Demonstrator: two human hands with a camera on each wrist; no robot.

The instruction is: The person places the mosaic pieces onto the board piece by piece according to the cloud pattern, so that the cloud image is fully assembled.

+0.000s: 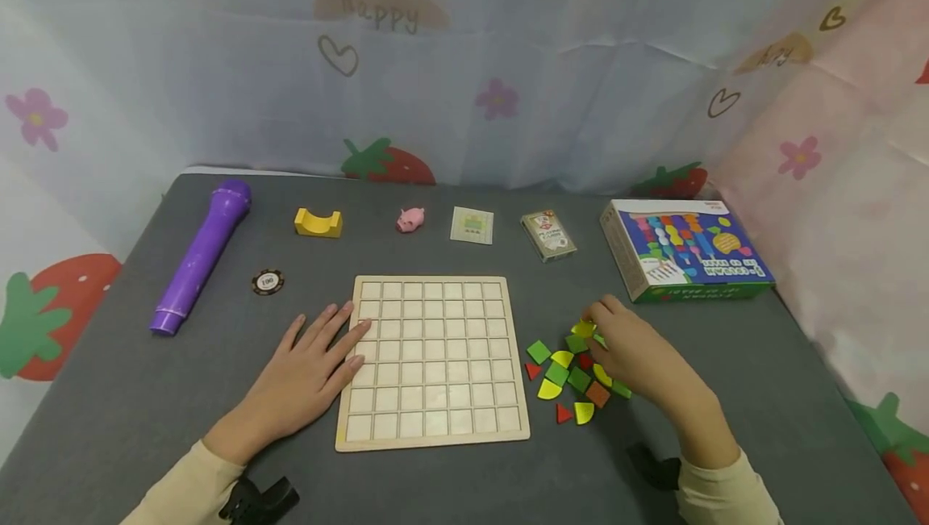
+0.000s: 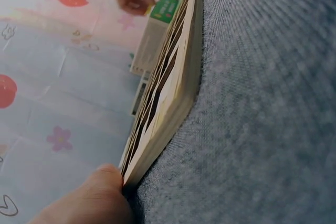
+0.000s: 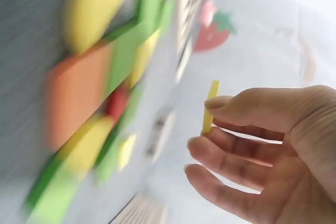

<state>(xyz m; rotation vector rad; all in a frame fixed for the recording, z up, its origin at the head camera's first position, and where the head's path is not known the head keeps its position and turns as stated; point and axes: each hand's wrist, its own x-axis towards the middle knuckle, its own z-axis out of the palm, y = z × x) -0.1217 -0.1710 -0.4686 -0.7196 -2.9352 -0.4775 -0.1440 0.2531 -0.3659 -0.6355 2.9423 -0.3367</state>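
A wooden grid board (image 1: 433,443) with rows of pale squares lies flat on the table. My left hand (image 1: 308,376) is spread at its left edge, fingertips touching the frame; in the left wrist view the thumb (image 2: 100,195) meets the board's side (image 2: 173,114). My right hand (image 1: 631,347) is over a loose pile of coloured pieces right of the board. Between thumb and finger it pinches a thin yellow piece (image 3: 211,107), clear of the pile in the right wrist view. Under and around it lie green squares (image 1: 557,372), yellow quarter-rounds (image 1: 549,389), red triangles (image 1: 564,414) and an orange square (image 1: 597,394).
Along the back stand a purple microphone-shaped tube (image 1: 199,259), a yellow arch block (image 1: 318,224), a pink pig figure (image 1: 410,219), a small paper card (image 1: 472,225), a card pack (image 1: 548,235) and a colourful box (image 1: 685,251). A round 100 chip (image 1: 268,281) lies left of the board.
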